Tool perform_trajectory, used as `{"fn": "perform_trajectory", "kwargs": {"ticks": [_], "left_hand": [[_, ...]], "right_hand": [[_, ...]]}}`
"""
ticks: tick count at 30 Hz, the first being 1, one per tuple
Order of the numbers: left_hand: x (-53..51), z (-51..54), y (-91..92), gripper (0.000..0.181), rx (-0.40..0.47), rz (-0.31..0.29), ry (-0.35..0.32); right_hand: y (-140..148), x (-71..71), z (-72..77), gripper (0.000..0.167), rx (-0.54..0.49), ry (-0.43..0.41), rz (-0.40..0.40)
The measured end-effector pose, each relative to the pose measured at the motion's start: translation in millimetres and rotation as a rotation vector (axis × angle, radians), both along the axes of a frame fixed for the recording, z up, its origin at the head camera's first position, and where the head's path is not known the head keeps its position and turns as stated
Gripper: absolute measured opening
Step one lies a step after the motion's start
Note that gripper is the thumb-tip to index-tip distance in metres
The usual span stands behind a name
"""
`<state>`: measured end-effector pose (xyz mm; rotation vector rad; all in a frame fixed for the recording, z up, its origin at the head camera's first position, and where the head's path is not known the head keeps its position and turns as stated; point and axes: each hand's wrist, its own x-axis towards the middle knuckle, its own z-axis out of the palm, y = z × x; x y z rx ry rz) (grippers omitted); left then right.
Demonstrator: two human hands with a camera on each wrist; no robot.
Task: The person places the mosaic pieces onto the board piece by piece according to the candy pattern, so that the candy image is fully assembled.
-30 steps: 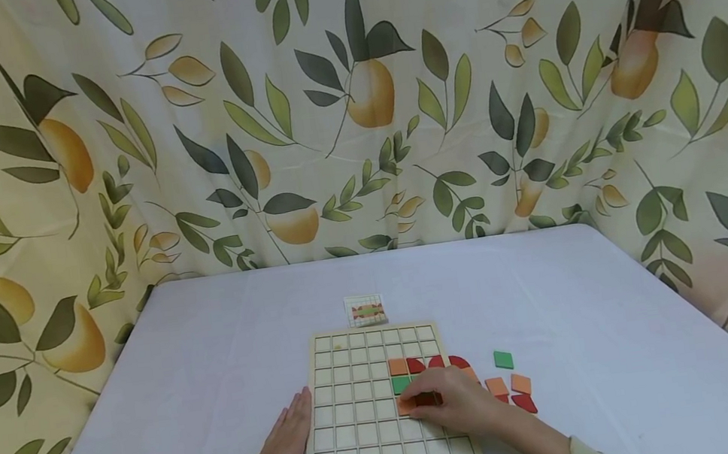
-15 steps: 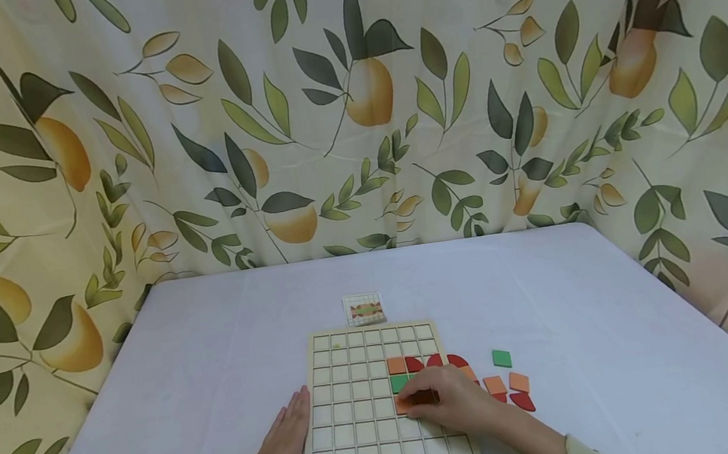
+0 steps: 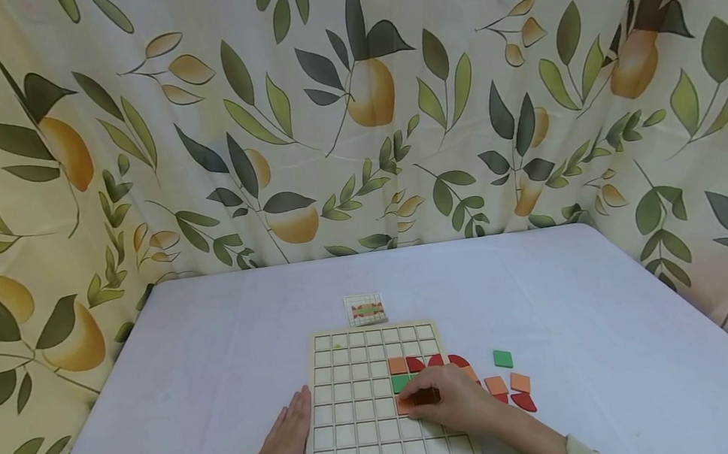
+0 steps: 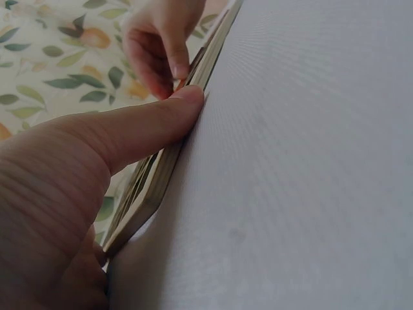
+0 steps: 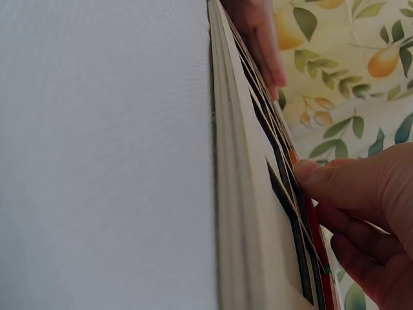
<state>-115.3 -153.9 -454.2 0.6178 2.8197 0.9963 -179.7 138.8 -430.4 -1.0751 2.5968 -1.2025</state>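
Note:
A pale wooden grid board (image 3: pixel 356 436) lies on the white table. My left hand (image 3: pixel 276 453) rests at its near left corner, fingers straight along the left side and thumb against the near edge. With thumb and fingertips, my right hand (image 3: pixel 449 398) pinches an orange square tile (image 3: pixel 403 405) at a cell right of the board's middle. Above that tile sit a green square tile (image 3: pixel 400 384) and another orange tile (image 3: pixel 398 365), with red rounded tiles (image 3: pixel 415 364) beside them. The right hand hides some cells. In the right wrist view, its thumb (image 5: pixel 316 174) touches the tile.
A small pattern card (image 3: pixel 366 310) lies just behind the board. Loose tiles are scattered to the right: a green square (image 3: pixel 503 358), orange squares (image 3: pixel 519 383) and red rounded pieces (image 3: pixel 523 402). A leaf-and-fruit patterned curtain (image 3: pixel 345 184) hangs behind the table.

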Motion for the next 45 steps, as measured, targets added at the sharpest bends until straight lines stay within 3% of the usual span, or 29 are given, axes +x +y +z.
{"fn": "perform_trajectory", "kwargs": {"ticks": [10, 16, 21, 26, 37, 45], "left_hand": [[-1.5, -1.9, -0.2, 0.132, -0.008, 0.008, -0.008], [-1.6, -3.8, -1.3, 0.130, -0.001, -0.007, 0.038], [-1.9, -3.9, -2.2, 0.129, 0.005, -0.016, 0.055], [-2.0, -2.7, -1.6, 0.130, 0.007, -0.024, 0.044], [-0.2, -0.1, 0.8, 0.131, 0.002, -0.003, -0.008], [-1.5, -0.8, -0.4, 0.132, -0.011, 0.010, -0.024]], "right_hand": [[11, -0.9, 3.2, 0.017, 0.008, 0.101, -0.002], [28, -3.0, 8.3, 0.020, 0.081, 0.056, -0.121], [40, -5.2, 9.3, 0.018, 0.109, 0.059, -0.152], [50, -3.6, 10.8, 0.019, 0.113, 0.019, -0.229], [54, -4.9, 4.7, 0.020, 0.095, 0.022, -0.493], [50, -4.2, 2.7, 0.024, 0.098, 0.018, -0.543]]}}
